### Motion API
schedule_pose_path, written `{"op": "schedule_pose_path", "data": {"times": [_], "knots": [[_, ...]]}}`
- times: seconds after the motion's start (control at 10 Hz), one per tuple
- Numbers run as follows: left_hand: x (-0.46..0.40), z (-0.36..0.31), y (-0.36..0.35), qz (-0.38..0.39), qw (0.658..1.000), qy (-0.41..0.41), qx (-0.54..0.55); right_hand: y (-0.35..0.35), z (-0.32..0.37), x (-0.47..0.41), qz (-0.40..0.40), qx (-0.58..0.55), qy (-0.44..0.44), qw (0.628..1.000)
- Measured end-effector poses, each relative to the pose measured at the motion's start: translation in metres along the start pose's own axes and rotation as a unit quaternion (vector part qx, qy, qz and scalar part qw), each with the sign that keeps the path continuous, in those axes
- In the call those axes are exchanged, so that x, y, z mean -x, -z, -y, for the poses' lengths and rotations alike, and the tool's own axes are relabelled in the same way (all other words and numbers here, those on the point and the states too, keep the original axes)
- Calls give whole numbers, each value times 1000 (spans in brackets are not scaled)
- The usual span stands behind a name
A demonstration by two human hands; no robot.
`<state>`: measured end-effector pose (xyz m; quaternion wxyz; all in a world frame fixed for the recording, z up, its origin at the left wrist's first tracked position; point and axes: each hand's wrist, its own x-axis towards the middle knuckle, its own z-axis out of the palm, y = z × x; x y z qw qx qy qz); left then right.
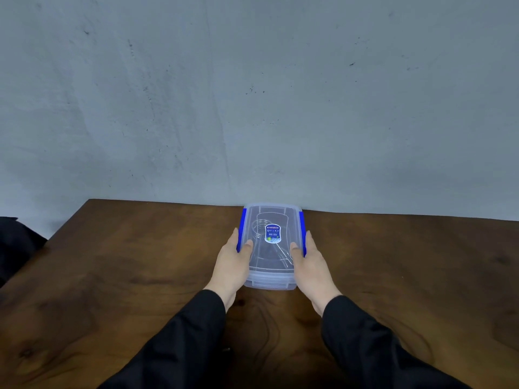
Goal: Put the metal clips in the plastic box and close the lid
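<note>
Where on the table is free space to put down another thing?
Free: the table left of the left hand, and right of the right hand up to the wall. Crowded: the middle, where both hands hold the box.

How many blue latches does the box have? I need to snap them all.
2: one blue latch on the box's left side by the left hand, another on its right by the right hand.

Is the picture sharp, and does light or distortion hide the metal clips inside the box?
Head view: wide-angle bending curves the table edge; soft, dim light, no glare; metal clips show faintly through the lid, slightly blurred.
</note>
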<state>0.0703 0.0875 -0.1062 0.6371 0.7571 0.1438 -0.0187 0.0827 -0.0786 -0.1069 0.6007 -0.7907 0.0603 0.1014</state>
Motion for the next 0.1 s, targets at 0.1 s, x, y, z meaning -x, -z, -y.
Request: {"op": "schedule_pose_path", "data": {"times": [0.1], "knots": [[-1,-2,5,-1,1000,15,-5,7,2,5,9,-13,-8,1000]]}}
